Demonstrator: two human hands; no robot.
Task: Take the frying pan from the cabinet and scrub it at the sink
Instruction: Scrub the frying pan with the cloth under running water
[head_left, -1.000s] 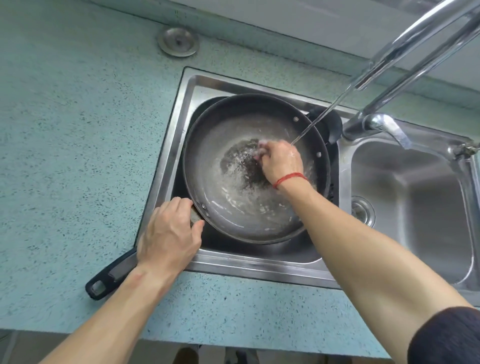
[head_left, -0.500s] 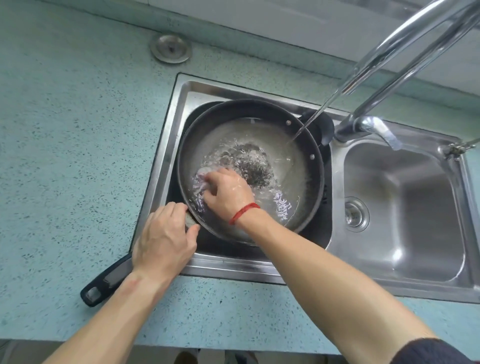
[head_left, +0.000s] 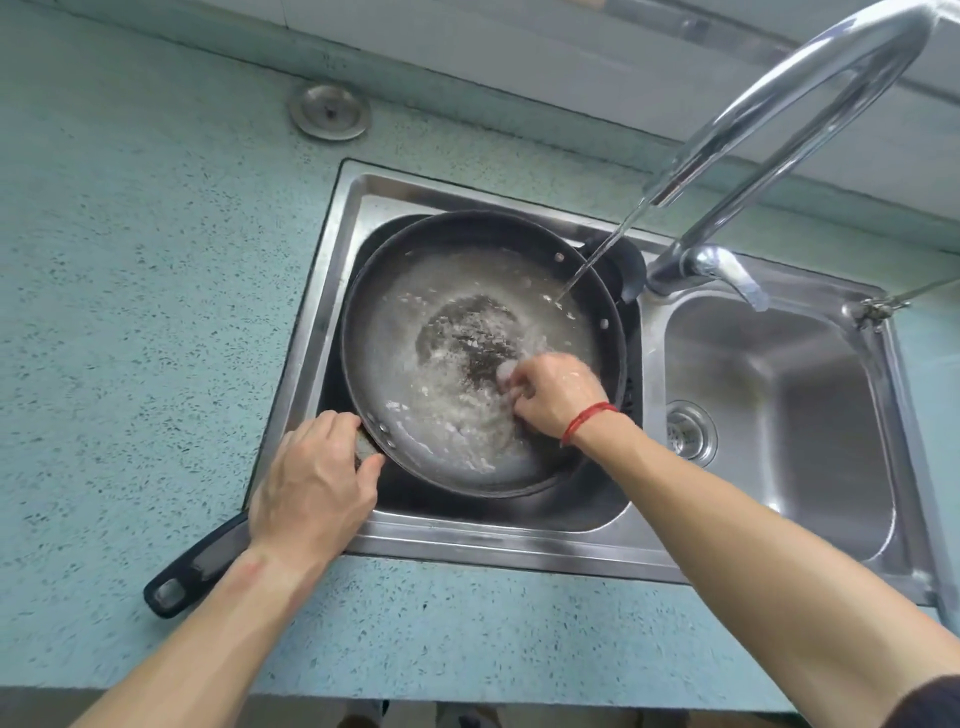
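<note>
Speckled teal countertop (head_left: 130, 312), pale wall (head_left: 519, 62), perhaps tiled, daylight

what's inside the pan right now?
The pan holds foamy water, a dark patch at its middle, and the right hand closed on something pale. The faucet stream lands inside. What the pale thing is stays mostly hidden.

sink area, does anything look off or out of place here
Mostly normal. One oddity: the sink strainer plug lies on the countertop behind the left basin, not in a drain. The frying pan sits tilted across the left basin, its handle sticking out over the counter, steadied by the left hand while the right hand scrubs.
</note>
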